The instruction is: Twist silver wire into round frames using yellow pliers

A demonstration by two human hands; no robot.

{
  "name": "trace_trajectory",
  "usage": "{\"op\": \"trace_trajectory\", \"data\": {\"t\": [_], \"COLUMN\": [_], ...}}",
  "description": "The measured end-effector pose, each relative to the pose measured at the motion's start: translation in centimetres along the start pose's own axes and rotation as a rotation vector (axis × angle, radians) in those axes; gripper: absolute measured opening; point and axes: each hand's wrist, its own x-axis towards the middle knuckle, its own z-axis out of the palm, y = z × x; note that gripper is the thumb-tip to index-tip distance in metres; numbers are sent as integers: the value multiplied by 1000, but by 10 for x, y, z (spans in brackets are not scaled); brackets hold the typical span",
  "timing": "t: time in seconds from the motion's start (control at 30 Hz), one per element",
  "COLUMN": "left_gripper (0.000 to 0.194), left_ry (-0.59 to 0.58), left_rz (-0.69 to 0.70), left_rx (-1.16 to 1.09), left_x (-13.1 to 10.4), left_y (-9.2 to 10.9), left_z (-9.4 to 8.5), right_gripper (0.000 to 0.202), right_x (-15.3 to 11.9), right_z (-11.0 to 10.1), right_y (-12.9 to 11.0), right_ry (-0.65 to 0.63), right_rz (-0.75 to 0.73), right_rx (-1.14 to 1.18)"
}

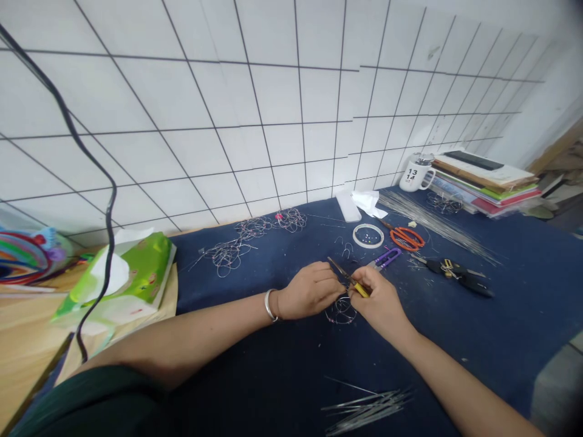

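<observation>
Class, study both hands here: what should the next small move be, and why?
Probably turn the tip of the yellow-handled tool towards the wire loops: the right hand holds the tool with its tip pointing away from the loops, while the left hand is right beside them.

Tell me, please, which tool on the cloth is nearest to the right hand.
The purple-handled snips, just beyond the right hand; the orange-handled scissors and black tool lie farther away.
</observation>
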Motion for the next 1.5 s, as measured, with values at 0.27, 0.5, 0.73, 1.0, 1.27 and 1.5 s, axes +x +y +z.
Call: {"op": "trace_trajectory", "data": {"t": [0.27,0.5,0.73,1.0,1.27,1.5], "left_gripper": [10,14,17,15,13,9], "left_ry": [35,-35,-154,-53,40,36], "left_rz": [-77,-68,-109,-298,-424,-372], "left_rx": [-69,-48,-180,-491,-465,-366], "left_x": [4,4,11,15,10,13], "left_y": [0,0,-3,-4,1,5], "left_z": [2,2,-8,-10,-1,-2], "right_gripper": [13,13,14,14,12,13], "right_x": [0,0,2,4,2,1], "right_z": [0,1,1,-1,0,1], "right_y": [0,0,4,2,0,-3], "right_ry": [17,18,14,5,17,34], "right_rz": [-13,-10,9,32,19,-1], "right_rx": [-3,-11,-1,33,12,6]}}
